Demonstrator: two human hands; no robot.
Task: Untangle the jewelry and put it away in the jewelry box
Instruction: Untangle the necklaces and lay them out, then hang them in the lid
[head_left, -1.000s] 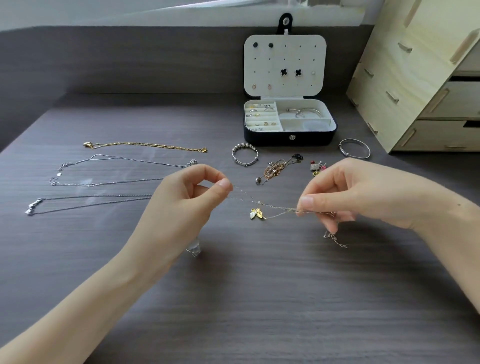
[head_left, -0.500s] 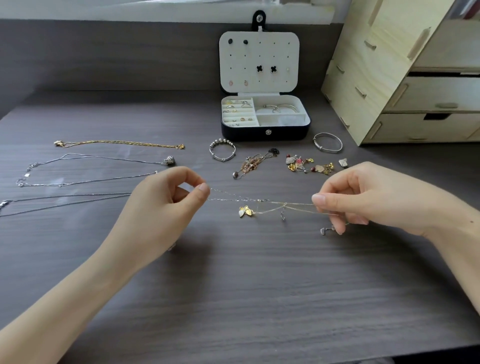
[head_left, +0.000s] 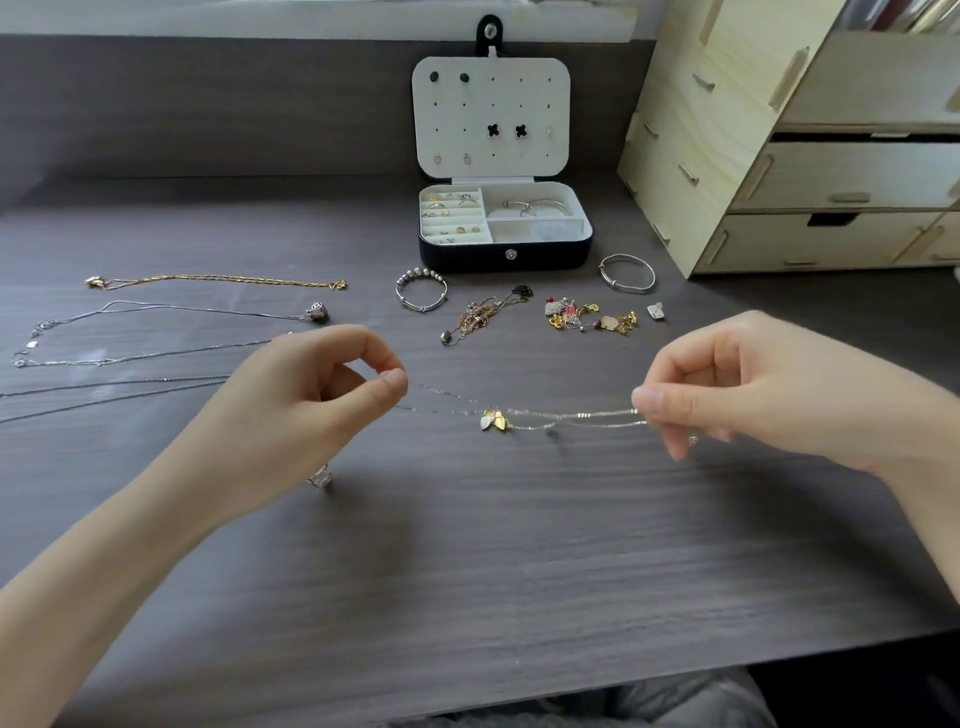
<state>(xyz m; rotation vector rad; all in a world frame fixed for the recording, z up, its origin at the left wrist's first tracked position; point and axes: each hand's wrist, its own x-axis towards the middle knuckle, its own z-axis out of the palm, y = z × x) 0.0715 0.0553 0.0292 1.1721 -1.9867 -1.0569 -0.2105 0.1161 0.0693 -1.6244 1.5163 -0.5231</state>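
Note:
A thin silver chain with a gold and white petal pendant (head_left: 493, 420) is stretched just above the dark table between my hands. My left hand (head_left: 306, 410) pinches its left end with thumb and forefinger; a small silver piece (head_left: 319, 477) hangs below that hand. My right hand (head_left: 753, 389) pinches the right end, where two strands run side by side. The open jewelry box (head_left: 504, 254), black outside and white inside, stands at the back with rings and a bangle in its compartments and earrings on its lid.
Laid out on the left are a gold chain (head_left: 218, 280) and silver necklaces (head_left: 156, 332). A beaded bracelet (head_left: 421, 296), a tangled rose-gold chain (head_left: 478, 317), a heap of charms (head_left: 587, 319) and a silver bangle (head_left: 626, 273) lie before the box. A wooden drawer unit (head_left: 779, 156) stands at right.
My hands have drawn further apart, pulling the chain out longer and straighter. The knot beside the pendant has loosened into two parallel strands.

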